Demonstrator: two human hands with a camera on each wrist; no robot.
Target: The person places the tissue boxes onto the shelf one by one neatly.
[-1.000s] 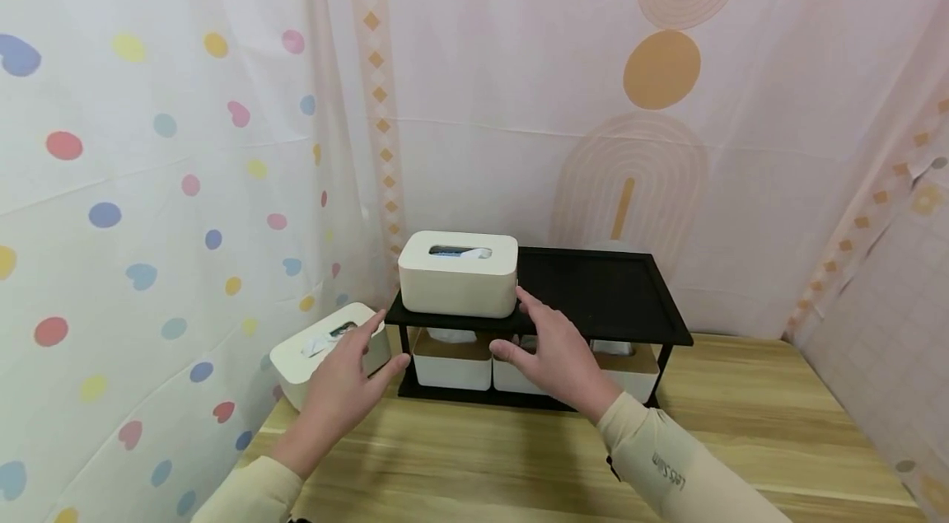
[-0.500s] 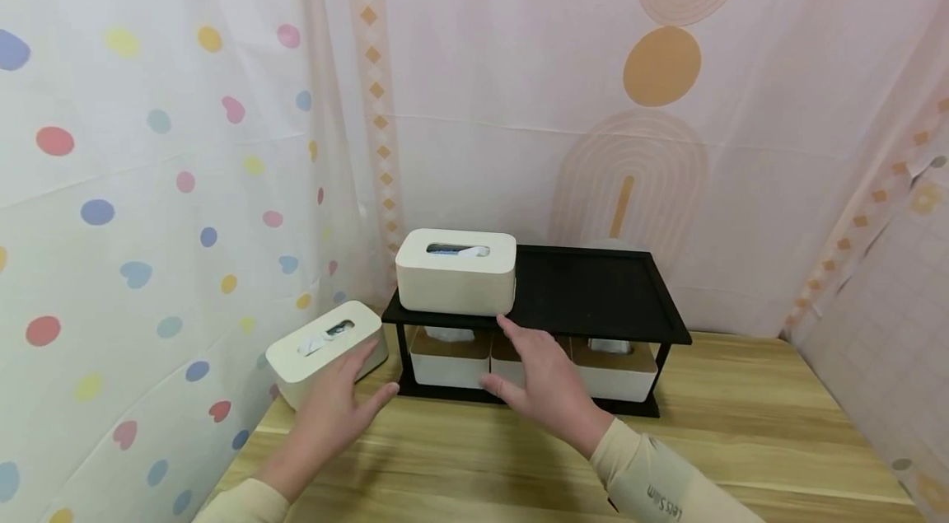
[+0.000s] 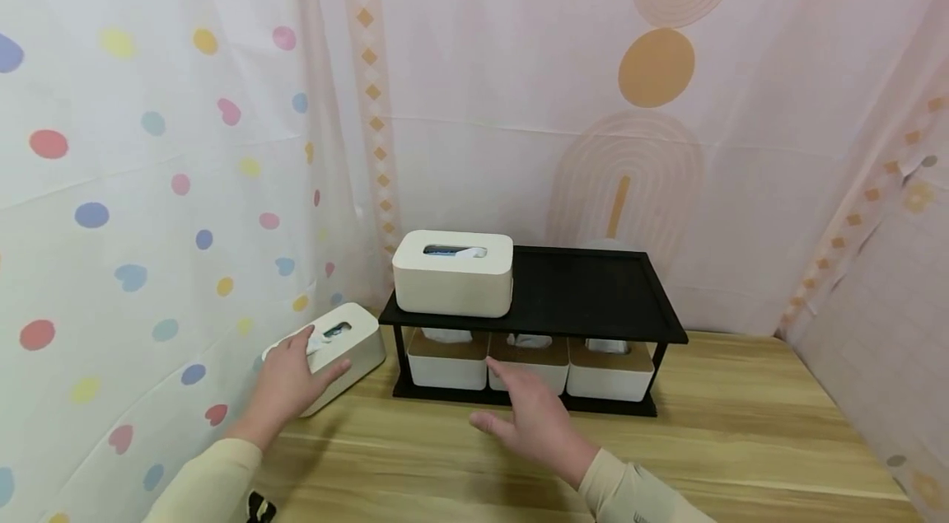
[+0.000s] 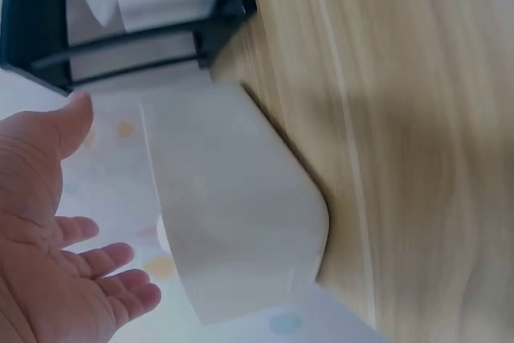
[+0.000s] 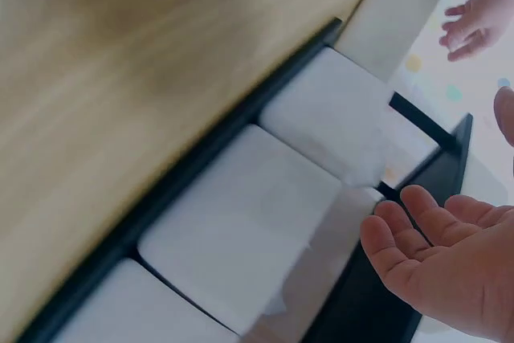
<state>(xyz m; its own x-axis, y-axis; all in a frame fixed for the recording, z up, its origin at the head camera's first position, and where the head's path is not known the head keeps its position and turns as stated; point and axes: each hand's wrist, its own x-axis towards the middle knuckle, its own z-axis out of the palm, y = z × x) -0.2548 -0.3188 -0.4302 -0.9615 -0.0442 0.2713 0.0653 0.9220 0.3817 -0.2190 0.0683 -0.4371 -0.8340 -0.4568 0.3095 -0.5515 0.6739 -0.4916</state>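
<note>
My left hand [image 3: 285, 383] is over the near end of a white tissue box [image 3: 363, 350] on the table, fingers extended and thumb spread. In the left wrist view a gap shows between those fingers and the box's side [image 4: 233, 198]. My right hand [image 3: 537, 420] hovers in front of the black two-tier rack [image 3: 593, 292], fingers loose and holding nothing. Another white tissue box [image 3: 454, 291] sits on the left of the rack's top. On the lower tier stand three white boxes with brown lids: a left one [image 3: 448, 371], a middle one [image 3: 552, 375] and a right one [image 3: 611, 383].
The wood-grain table [image 3: 764, 424] runs under everything. A dotted curtain [image 3: 148, 259] hangs close along the left, beside the tissue box there. Behind the rack hangs a pink-white curtain [image 3: 504, 95].
My left hand has moved left, from beside the rack to over the near end of the left tissue box. My right hand has come down and back, away from the top tissue box.
</note>
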